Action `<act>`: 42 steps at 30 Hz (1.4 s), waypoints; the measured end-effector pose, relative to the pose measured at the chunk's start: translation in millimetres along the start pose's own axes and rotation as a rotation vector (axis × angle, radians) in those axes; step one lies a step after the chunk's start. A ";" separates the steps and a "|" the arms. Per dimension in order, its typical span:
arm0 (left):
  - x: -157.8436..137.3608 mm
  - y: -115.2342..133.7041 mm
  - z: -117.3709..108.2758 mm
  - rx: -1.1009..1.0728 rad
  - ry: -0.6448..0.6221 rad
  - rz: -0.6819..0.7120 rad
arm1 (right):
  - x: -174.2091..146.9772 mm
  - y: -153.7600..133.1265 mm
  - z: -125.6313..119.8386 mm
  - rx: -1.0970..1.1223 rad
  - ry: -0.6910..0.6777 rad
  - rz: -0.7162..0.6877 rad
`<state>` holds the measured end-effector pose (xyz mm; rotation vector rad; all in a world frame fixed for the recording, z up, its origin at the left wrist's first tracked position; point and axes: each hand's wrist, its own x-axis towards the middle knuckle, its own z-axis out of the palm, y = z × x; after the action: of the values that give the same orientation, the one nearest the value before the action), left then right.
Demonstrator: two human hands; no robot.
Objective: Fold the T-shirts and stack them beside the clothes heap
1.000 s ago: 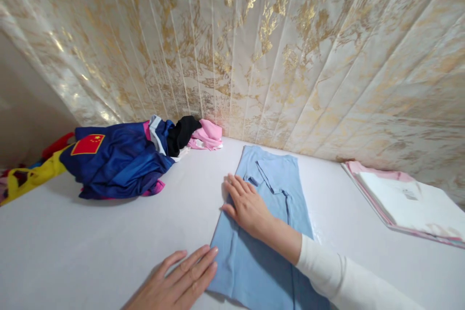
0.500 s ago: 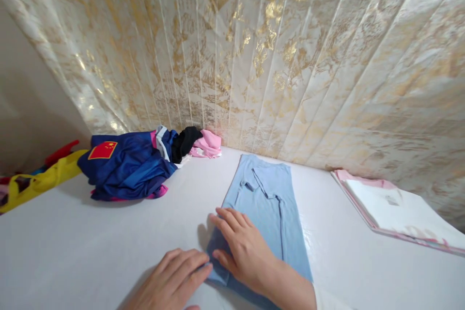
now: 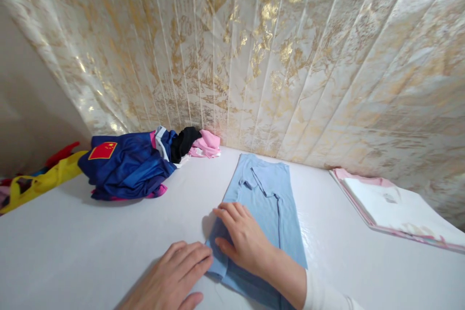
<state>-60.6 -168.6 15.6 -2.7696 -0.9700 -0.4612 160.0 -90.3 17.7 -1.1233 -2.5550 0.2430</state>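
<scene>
A light blue garment, seemingly a shirt, lies in a long folded strip with its sides turned inward. My right hand rests on its lower left side, fingers spread over the cloth. At the near left corner, a small folded flap of the same cloth shows between my two hands. My left hand lies low on the left, fingers extended and fingertips touching that flap's edge. Part of the garment is hidden under my right hand and forearm.
A dark blue garment with a red patch lies crumpled at the left. Black cloth and pink cloth sit beside it. A folded white and pink stack lies right. A gold-patterned curtain hangs behind the white table.
Both hands have shifted slightly, the right one a little upward. More of the garment's near edge and of the left thumb shows.
</scene>
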 end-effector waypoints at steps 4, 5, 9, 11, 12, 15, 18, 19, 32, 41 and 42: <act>5.5 2.0 2.4 -0.013 -0.024 -0.015 | 4.5 7.8 0.8 -0.084 0.067 0.089; 7.4 2.1 3.0 -0.024 -0.023 -0.023 | 5.1 9.7 0.4 -0.108 0.099 0.139; 16.9 1.2 2.1 -0.114 -0.018 -0.057 | 1.8 11.3 -2.3 0.007 0.049 0.034; 21.1 -0.1 0.6 -0.187 -0.032 -0.078 | -0.1 13.8 -5.1 0.057 -0.040 -0.052; 22.5 -0.8 0.0 -0.226 -0.042 -0.080 | -0.3 16.7 -7.3 0.046 -0.073 -0.038; 23.7 -3.0 -0.3 -0.326 -0.073 -0.073 | -0.6 26.5 -14.9 -0.026 -0.103 0.105; 22.4 -3.7 0.0 -0.374 -0.062 -0.064 | -4.1 29.4 -17.5 0.029 -0.157 -0.019; 22.2 -3.5 -0.6 -0.379 -0.063 -0.069 | -5.4 29.7 -16.7 0.051 -0.176 -0.071; 56.3 -15.6 25.9 -0.227 -0.138 -0.112 | 78.7 79.8 -10.7 -0.173 -0.017 0.281; 46.8 -24.6 57.5 -0.150 -0.234 -0.090 | 131.9 133.8 21.9 -0.167 -0.059 0.468; 46.7 -24.9 58.3 -0.142 -0.232 -0.083 | 134.7 137.9 23.4 -0.167 -0.056 0.479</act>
<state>-28.2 -107.2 -21.6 -2.9699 -1.1469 -0.2316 160.3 101.6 -11.8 -1.8098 -2.3480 0.1768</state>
